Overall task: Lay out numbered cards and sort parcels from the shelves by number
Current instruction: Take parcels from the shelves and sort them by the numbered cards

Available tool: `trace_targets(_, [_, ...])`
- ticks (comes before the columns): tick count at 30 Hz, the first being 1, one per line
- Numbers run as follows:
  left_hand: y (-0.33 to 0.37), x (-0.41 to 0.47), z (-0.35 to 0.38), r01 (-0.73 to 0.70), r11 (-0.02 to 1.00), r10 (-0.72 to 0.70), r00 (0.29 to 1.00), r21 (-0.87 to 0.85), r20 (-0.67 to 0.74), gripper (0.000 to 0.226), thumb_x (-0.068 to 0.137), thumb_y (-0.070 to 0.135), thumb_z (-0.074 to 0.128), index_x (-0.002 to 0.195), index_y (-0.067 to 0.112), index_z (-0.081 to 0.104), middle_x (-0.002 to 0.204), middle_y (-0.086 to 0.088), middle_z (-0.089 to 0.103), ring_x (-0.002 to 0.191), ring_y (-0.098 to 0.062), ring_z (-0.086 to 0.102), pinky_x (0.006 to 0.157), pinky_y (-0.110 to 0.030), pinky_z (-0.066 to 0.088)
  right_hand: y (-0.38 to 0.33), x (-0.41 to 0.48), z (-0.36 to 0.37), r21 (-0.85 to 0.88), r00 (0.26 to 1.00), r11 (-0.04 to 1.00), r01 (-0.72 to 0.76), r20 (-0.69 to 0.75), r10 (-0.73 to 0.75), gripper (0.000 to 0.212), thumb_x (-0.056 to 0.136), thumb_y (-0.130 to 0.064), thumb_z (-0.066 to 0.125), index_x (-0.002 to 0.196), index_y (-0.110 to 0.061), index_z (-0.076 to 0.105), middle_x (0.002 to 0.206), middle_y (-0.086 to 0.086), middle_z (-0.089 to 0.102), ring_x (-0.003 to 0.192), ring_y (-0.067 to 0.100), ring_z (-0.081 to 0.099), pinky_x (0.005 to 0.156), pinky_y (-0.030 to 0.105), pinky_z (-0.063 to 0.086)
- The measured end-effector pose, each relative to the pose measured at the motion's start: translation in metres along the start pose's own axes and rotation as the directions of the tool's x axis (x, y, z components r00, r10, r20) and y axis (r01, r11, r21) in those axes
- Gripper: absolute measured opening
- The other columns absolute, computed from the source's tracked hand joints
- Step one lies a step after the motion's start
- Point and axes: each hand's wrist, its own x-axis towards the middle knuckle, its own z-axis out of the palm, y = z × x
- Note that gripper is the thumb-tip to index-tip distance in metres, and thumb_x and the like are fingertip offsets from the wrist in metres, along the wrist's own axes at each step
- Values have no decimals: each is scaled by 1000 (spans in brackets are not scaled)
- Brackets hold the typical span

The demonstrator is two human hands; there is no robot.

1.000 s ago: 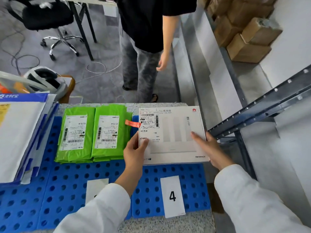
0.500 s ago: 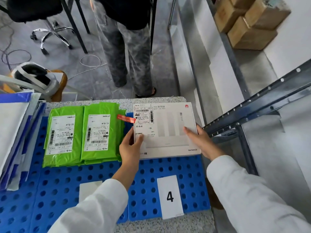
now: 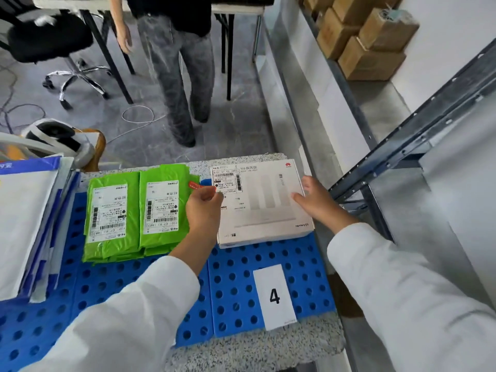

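Observation:
A flat white box (image 3: 263, 208) with a shipping label lies on the blue perforated mat (image 3: 236, 264), at its far right corner. The card numbered 4 (image 3: 274, 296) lies on the mat just in front of the box. My left hand (image 3: 202, 208) is curled at the box's left edge, beside a small red tag (image 3: 196, 185). My right hand (image 3: 316, 202) rests on the box's right edge, thumb on the top face. Two green parcels (image 3: 112, 218) (image 3: 163, 210) lie side by side to the left of the box.
A stack of white and blue mailers (image 3: 24, 224) fills the left of the table. A grey metal shelf frame (image 3: 402, 146) stands at the right, with cardboard boxes (image 3: 370, 44) beyond it. A person (image 3: 182, 76) stands on the floor beyond the table, near an office chair (image 3: 53, 38).
The white box has come down flat onto the mat above card 4. My left hand's fingers have curled at its left edge. The person beyond the table has stepped left.

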Motion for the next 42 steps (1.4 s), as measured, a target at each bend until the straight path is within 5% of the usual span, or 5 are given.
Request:
trace_targets(4, [38, -14, -9, -389, 880, 284, 892, 273, 353, 29, 89, 26, 64, 115, 13, 63, 112, 5, 64, 100, -9, 58, 80, -20, 43, -29, -36, -30, -131, 989, 980, 148, -6, -150, 57, 95, -33, 57, 144, -14, 36, 147, 2, 42, 133, 19, 42, 100, 26, 34])
trace_targets(8, [84, -21, -17, -741, 522, 421, 655, 422, 628, 28, 92, 37, 60, 114, 19, 62, 118, 10, 57, 106, -11, 55, 91, -28, 43, -48, -67, -69, -256, 982, 948, 187, 16, -189, 59, 92, -46, 57, 142, -19, 42, 146, 0, 42, 131, 18, 44, 99, 27, 34])
trace_targets(18, [174, -127, -15, -907, -77, 461, 336, 414, 821, 51, 90, 52, 53, 130, 20, 52, 134, 0, 52, 119, -24, 53, 94, -45, 48, -48, -193, -153, -335, 962, 931, 145, -173, -212, 69, 87, -58, 57, 143, -22, 42, 147, 0, 40, 128, 22, 46, 106, 39, 40])
trace_targets(35, [75, -370, -77, -962, -232, 470, 18, 144, 883, 54, 92, 45, 57, 139, 21, 46, 141, 1, 48, 125, -20, 50, 99, -40, 45, 34, -508, -90, -289, 883, 944, -162, -469, 8, 65, 93, -50, 52, 144, -14, 37, 151, 3, 37, 136, 21, 38, 111, 32, 30])
trace_targets(42, [58, -454, -84, -932, -355, 425, -233, -76, 875, 54, 93, 46, 53, 140, 22, 43, 144, 3, 46, 130, -18, 44, 104, -37, 39, 52, -614, -79, -170, 782, 934, -315, -604, 154, 63, 91, -54, 52, 144, -22, 37, 152, -3, 35, 133, 20, 40, 108, 31, 32])
